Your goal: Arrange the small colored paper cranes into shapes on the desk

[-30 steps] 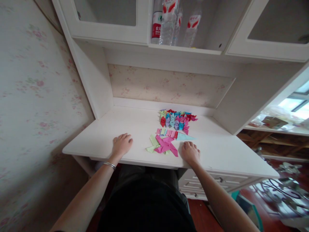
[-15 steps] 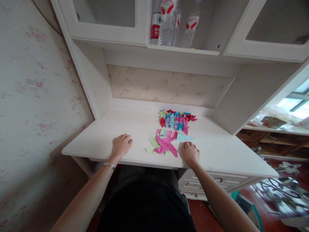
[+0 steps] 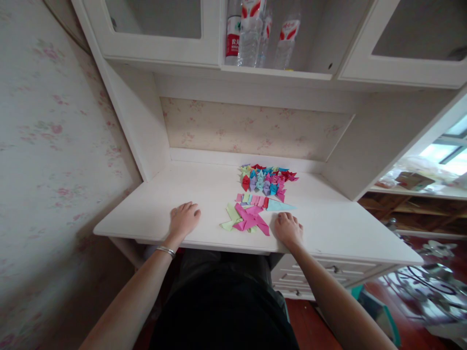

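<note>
My left hand (image 3: 185, 219) rests palm down on the white desk (image 3: 149, 209), fingers loosely spread and holding nothing. On the right, my right hand (image 3: 289, 230) also lies on the desktop, open and slightly curled, beside a pink folded-paper pinwheel (image 3: 251, 218). Under that pinwheel a pale green one (image 3: 229, 224) shows in part. Behind them runs a row of small folded paper strips (image 3: 255, 201), with a light blue paper triangle (image 3: 279, 205) at its right end. Farther back sits a cluster of small colourful origami pieces (image 3: 260, 183).
Above the desk, a cabinet shelf (image 3: 277, 74) holds several plastic bottles (image 3: 286, 43). Drawers (image 3: 324, 270) are under the desk's right side. Floral wallpaper (image 3: 54, 146) covers the left wall. A shelf with a cardboard box (image 3: 414, 181) stands at the right.
Both hands stay in place on the desk, and the paper pieces have not moved. Only the camera view has shifted slightly.
</note>
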The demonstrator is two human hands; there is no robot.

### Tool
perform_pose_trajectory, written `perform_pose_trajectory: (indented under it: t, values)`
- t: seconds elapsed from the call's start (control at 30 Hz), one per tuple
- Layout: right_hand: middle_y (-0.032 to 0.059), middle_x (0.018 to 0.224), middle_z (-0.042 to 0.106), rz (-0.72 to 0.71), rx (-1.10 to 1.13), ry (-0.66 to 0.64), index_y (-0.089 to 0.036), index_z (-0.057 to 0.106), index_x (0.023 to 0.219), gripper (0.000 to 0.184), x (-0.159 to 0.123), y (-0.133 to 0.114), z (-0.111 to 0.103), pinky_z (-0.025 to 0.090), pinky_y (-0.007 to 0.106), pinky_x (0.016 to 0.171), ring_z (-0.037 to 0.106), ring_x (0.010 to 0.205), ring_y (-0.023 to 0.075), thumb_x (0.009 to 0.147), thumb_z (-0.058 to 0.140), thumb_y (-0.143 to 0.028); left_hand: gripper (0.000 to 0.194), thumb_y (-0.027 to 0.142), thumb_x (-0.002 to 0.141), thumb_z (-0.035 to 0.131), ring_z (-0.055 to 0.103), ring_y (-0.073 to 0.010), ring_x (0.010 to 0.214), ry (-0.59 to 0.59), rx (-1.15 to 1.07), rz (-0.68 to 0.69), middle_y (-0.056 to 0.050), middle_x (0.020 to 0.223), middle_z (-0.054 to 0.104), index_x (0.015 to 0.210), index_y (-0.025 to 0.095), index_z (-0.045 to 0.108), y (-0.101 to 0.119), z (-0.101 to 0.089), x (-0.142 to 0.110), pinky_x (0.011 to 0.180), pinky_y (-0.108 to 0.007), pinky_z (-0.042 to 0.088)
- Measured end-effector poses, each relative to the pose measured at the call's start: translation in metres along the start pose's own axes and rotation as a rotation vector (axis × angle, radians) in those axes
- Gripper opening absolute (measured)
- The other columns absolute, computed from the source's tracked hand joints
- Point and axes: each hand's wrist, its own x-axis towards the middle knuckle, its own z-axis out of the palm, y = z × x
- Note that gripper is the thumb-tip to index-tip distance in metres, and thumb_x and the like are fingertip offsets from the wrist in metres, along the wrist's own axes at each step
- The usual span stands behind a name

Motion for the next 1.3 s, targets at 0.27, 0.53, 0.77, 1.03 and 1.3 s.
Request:
perform_pose_trajectory:
  t: [0.27, 0.53, 0.77, 1.03, 1.3]
  values:
    - [0.011, 0.123, 0.057, -0.005, -0.001, 0.005, -0.02, 0.06, 0.113, 0.032, 0.001, 0.001, 0.002, 0.035, 0.041, 0.09, 0.048, 0.114, 0.0271, 0.092, 0.038, -0.031, 0.037, 0.036, 0.092, 0.037, 0.044, -0.023, 0.127, -0.004, 0.006, -0.003, -0.005, 0.138, 0.053, 0.121, 0.03, 0.059, 0.0, 0.0, 0.001, 0.106, -0.047, 0.028]
    - [0.0117, 0.123, 0.057, -0.001, 0.002, 0.003, -0.02, 0.06, 0.115, 0.034, 0.001, 0.0, 0.001, 0.036, 0.041, 0.091, 0.048, 0.114, 0.0276, 0.091, 0.038, -0.03, 0.038, 0.036, 0.092, 0.037, 0.044, -0.0239, 0.127, 0.013, -0.005, 0.013, -0.006, 0.137, 0.054, 0.121, 0.029, 0.059, 0.0, 0.0, 0.0, 0.105, -0.048, 0.028]
    - [0.0113, 0.123, 0.057, 0.001, 0.006, 0.004, -0.02, 0.06, 0.115, 0.034, 0.002, 0.001, 0.003, 0.036, 0.041, 0.091, 0.049, 0.113, 0.0275, 0.091, 0.038, -0.03, 0.038, 0.035, 0.092, 0.038, 0.044, -0.0241, 0.127, 0.004, -0.019, 0.007, -0.006, 0.137, 0.054, 0.122, 0.028, 0.06, -0.001, 0.0, 0.001, 0.106, -0.049, 0.028]
    - [0.0097, 0.122, 0.058, -0.014, 0.006, 0.006, -0.022, 0.06, 0.113, 0.031, 0.002, 0.002, 0.004, 0.037, 0.043, 0.09, 0.049, 0.114, 0.0278, 0.091, 0.039, -0.029, 0.039, 0.036, 0.093, 0.037, 0.042, -0.0241, 0.13, -0.015, -0.011, 0.002, -0.006, 0.141, 0.05, 0.125, 0.029, 0.058, 0.0, 0.001, 0.0, 0.108, -0.05, 0.025]
    - [0.0089, 0.124, 0.058, -0.107, -0.009, 0.044, -0.022, 0.058, 0.118, 0.033, -0.006, 0.008, 0.008, 0.037, 0.04, 0.091, 0.051, 0.112, 0.0264, 0.094, 0.037, -0.028, 0.045, 0.038, 0.094, 0.032, 0.036, -0.0271, 0.135, -0.038, 0.037, 0.025, -0.006, 0.147, 0.044, 0.132, 0.027, 0.054, -0.005, 0.014, -0.005, 0.11, -0.054, 0.023]
